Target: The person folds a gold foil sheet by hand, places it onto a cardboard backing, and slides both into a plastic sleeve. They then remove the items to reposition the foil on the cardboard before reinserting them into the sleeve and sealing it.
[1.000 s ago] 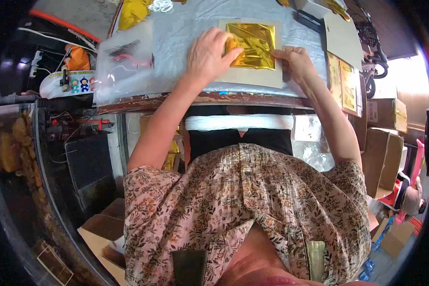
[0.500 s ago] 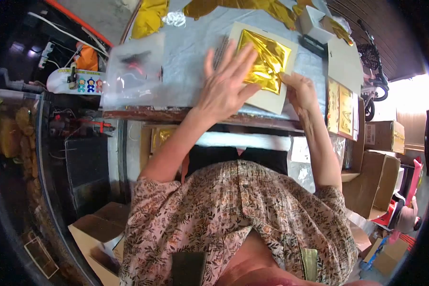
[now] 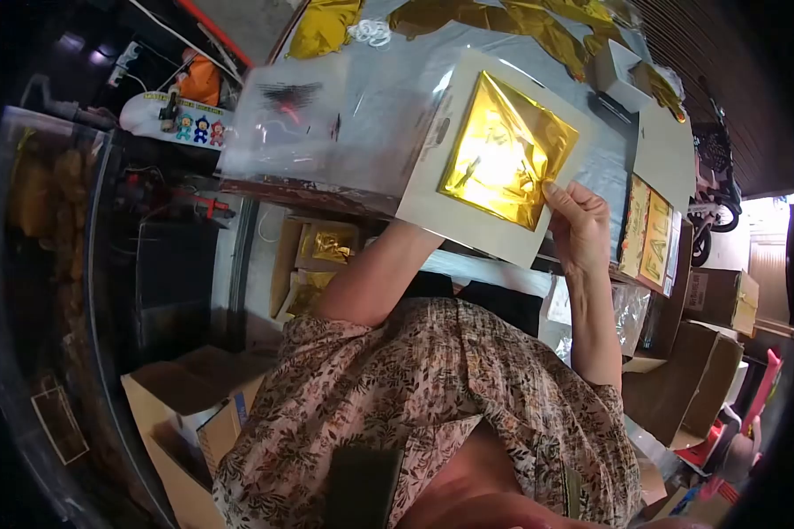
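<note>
Shirt (image 3: 441, 388): thin, crinkled cloth in a leaf print, nearest of all.
Card (image 3: 472, 227): stiff, pale and straight-edged, held up on a slant over the near edge of the table (image 3: 295, 189).
Foil (image 3: 513, 145): shiny gold square, creased, on the card's upper face, throwing back a glare.
Right hand (image 3: 580, 212): thumb on the foil's right edge, fingers curled, pinching the card there.
Left hand: hidden behind the card, forearm (image 3: 384, 273) reaching under; I can't tell what its fingers do.
Card's shift: half a second ago it lay lower, left hand spread over the foil; now it's raised.
Tabletop sheet (image 3: 401, 84): silvery, wrinkled.
Gold film (image 3: 459, 18): crumpled, at the far side.
</note>
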Available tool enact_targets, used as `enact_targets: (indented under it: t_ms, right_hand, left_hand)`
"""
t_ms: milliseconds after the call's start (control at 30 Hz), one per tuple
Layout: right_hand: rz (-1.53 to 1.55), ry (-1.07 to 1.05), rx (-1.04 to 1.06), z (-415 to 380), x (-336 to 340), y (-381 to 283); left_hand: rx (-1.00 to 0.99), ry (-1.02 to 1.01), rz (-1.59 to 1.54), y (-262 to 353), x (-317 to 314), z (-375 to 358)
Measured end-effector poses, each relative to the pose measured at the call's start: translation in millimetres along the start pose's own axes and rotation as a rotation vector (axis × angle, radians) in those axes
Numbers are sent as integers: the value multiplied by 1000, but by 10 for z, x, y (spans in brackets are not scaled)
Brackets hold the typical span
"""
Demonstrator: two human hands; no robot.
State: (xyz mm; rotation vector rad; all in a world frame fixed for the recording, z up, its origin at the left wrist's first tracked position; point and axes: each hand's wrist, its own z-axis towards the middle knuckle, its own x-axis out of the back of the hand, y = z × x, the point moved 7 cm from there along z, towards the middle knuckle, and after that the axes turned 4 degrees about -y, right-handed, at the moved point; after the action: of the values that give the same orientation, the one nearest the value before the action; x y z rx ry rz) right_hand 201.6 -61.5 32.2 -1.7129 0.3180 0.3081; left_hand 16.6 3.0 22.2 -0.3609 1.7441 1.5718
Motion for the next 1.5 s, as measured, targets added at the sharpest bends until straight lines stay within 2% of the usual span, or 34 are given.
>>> enact_targets:
  t_ms: [100, 300, 400, 600, 1000, 1267, 1400, 1500]
  right_hand:
    - [-32, 100, -1, -46, -3, 2]
    - [-23, 50, 1, -92, -131, 52]
    - [-48, 98, 3, -140, -219, 40]
    - [-13, 15, -19, -143, -274, 129]
    - [-62, 46, -48, -126, -344, 216]
    - [-5, 36, 37, -158, -418, 266]
    - [9, 53, 22, -158, -413, 294]
    - [13, -23, 31, -125, -414, 320]
  left_hand:
    - [-23, -38, -76, -152, -78, 30]
    - [-27, -98, -190, -316, -110, -47]
    - [-26, -144, -238, -371, -149, -45]
    - [-1, -224, -294, -430, -162, -26]
    - [78, -390, -389, -643, -236, -29]
    - [95, -508, -533, -740, -432, -29]
    - [74, -520, -556, -737, -450, -66]
    - [96, -480, -477, -679, -450, -102]
